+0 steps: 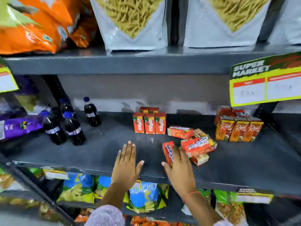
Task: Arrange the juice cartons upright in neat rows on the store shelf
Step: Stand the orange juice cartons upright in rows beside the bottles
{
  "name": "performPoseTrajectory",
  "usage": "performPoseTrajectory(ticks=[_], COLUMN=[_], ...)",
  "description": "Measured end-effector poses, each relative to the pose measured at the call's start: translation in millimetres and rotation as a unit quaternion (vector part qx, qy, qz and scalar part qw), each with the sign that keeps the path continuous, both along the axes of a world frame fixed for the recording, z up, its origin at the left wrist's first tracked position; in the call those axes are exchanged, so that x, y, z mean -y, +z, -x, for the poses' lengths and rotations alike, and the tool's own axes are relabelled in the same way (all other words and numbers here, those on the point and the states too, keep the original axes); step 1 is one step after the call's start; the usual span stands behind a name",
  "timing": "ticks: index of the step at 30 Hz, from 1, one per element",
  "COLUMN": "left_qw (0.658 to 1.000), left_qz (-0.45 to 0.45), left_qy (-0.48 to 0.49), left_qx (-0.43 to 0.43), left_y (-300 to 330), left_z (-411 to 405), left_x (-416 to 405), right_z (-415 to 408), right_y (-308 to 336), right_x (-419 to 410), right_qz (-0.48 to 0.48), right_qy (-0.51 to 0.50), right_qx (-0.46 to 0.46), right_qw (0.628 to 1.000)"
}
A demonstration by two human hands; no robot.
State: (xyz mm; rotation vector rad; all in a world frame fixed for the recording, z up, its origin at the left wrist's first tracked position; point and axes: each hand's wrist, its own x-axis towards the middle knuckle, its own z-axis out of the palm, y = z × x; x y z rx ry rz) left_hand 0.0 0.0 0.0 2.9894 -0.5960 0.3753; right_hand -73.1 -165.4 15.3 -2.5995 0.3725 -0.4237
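Small red-orange juice cartons stand upright in a row (149, 123) at mid-shelf on the dark grey shelf (101, 154), with more behind them. To their right several cartons lie tumbled in a pile (197, 143). My right hand (178, 167) grips one carton (168, 151) at the pile's left edge, holding it nearly upright. My left hand (127, 162) hovers flat and open over bare shelf, fingers spread, holding nothing. A second upright group of orange cartons (238, 130) stands at the right.
Dark cola bottles (65, 124) cluster at the shelf's left, beside purple packets (19, 125). A yellow-green price sign (267, 82) hangs from the upper shelf at right. Snack bags fill the shelves above and below.
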Motion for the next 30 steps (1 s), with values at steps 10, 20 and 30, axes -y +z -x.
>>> performPoseTrajectory(ticks=[10,20,30], left_qw=[0.993,0.99,0.985], left_qz=[0.065,0.087,0.089], left_qy=[0.012,-0.002,-0.03], left_qx=[-0.096,-0.113,-0.146], left_y=[-46,-45,-39], left_z=[-29,-29,-33], left_x=[-4,-5,-9], right_z=[-19,-15,-10], right_y=[-8,-2,3], right_x=[2,0,-7], right_qz=[0.22,0.298,0.041], right_qy=[-0.013,-0.042,-0.141], right_qx=[0.044,-0.031,-0.129], right_qw=[0.974,0.953,0.981])
